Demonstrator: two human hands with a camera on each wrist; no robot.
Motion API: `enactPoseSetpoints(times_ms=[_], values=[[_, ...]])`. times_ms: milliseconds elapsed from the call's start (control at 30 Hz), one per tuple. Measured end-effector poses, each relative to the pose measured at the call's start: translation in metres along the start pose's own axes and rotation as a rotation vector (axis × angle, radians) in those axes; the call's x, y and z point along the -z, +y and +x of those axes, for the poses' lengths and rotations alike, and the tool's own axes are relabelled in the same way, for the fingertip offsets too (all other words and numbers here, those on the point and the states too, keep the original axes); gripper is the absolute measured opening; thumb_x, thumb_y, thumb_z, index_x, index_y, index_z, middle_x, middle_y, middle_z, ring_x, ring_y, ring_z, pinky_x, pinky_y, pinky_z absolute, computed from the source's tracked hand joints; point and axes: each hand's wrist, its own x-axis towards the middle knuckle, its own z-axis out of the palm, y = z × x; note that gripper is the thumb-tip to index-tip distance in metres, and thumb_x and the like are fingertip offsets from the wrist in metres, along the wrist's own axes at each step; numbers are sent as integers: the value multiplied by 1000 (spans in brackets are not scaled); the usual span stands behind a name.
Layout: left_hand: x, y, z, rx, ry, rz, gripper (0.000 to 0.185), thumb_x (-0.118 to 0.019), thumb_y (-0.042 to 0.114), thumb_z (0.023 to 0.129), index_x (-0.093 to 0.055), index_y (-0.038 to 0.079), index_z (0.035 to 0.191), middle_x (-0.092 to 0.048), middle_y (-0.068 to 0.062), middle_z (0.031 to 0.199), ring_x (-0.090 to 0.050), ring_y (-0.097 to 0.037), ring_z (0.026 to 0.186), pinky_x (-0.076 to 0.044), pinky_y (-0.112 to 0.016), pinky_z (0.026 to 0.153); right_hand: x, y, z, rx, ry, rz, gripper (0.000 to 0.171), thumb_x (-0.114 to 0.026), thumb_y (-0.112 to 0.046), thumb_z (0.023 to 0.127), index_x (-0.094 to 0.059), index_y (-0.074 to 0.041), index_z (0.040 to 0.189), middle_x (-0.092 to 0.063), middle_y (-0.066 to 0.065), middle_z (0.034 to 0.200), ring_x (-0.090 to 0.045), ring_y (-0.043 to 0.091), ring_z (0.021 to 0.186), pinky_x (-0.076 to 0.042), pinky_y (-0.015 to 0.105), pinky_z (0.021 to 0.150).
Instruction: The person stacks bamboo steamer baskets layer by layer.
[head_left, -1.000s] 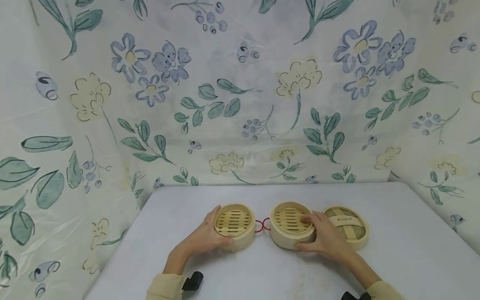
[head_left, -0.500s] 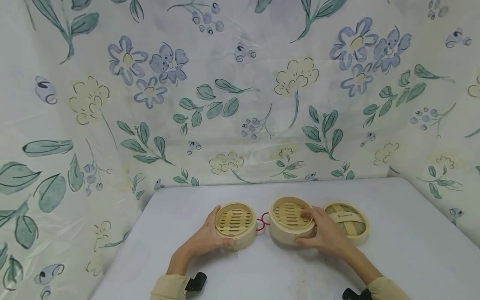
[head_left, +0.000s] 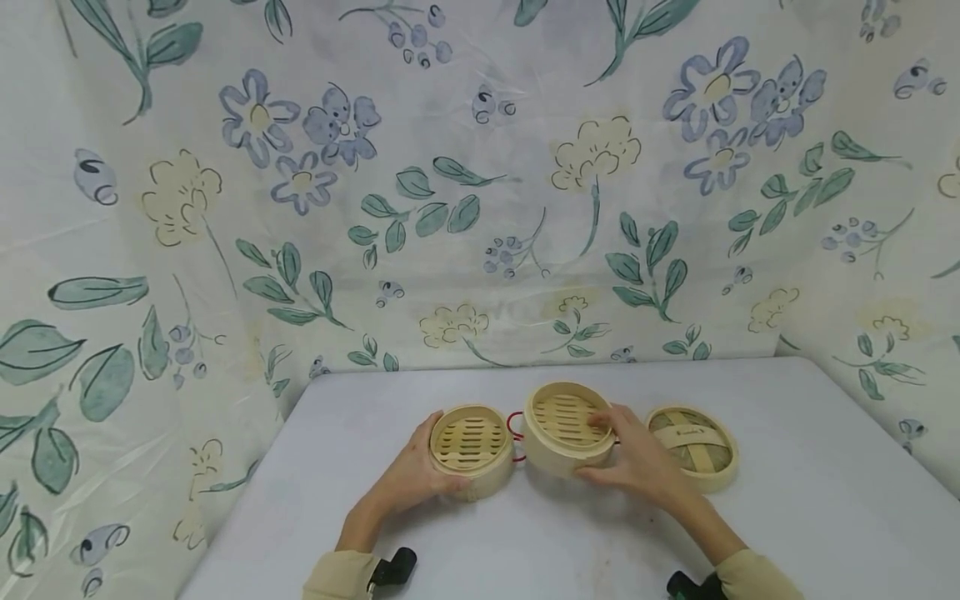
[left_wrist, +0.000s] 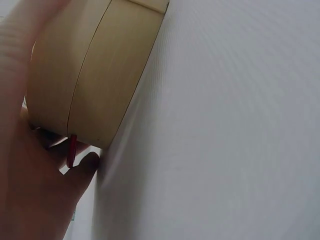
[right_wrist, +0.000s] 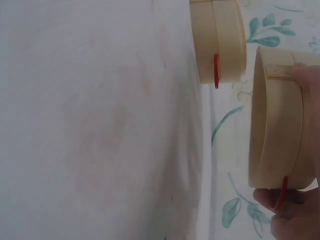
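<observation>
Two round bamboo steamer baskets with slatted floors and red side loops are in my hands. My left hand [head_left: 415, 471] grips the left steamer basket [head_left: 487, 482] by its side, thumb at the front, and that basket stands on the table. In the left wrist view its curved wall [left_wrist: 110, 70] and a red loop [left_wrist: 71, 150] show. My right hand [head_left: 637, 458] holds the right steamer basket [head_left: 562, 460] above the table, fingers over the rim and thumb on the front wall. The right wrist view shows this raised basket [right_wrist: 282, 120] apart from the other one [right_wrist: 220, 40].
A woven bamboo steamer lid [head_left: 701, 454] lies on the white table [head_left: 525, 550] behind and right of my right hand. A floral cloth [head_left: 480, 208] hangs behind the table's back edge.
My right hand has lifted its steamer basket off the table and moved it up and left, closer to the left one. My left hand and its basket have stayed almost in place.
</observation>
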Motion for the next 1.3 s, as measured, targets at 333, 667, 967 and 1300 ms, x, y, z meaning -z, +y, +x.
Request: enactPoseSetpoints(times_ms=[333,667,967,1300], values=[[0,2,-2,-6,16,-25,128,-89,53,60,-19,6,156,-36,-17,152,-38,-35,140,-30,-58,113,-12,-25,17,54,-34,73,74,-86,-50,70,-54,-16,127,-52,5,133,-57,23,119,-50,42,98],[-1,0,-2,-29,20,-65,124,-91,48,61,-21,8,156,-41,-13,147,-45,-28,131,-35,-52,111,-34,-55,35,82,-56,82,73,-89,-41,66,-56,-12,125,-53,6,133,-53,27,127,-44,44,106],[-3,0,1,-60,16,-134,116,-93,38,59,-28,14,152,-47,-6,142,-49,-22,126,-37,-48,108,-52,-74,43,63,-92,64,74,-88,-45,66,-56,-12,124,-50,13,137,-56,31,122,-48,47,100],[-2,0,-1,-15,14,-145,119,-94,38,57,-26,14,152,-47,-9,144,-47,-25,131,-32,-51,113,-62,-85,51,73,-115,23,75,-85,-50,69,-54,-12,125,-47,20,139,-57,34,120,-50,48,97]])
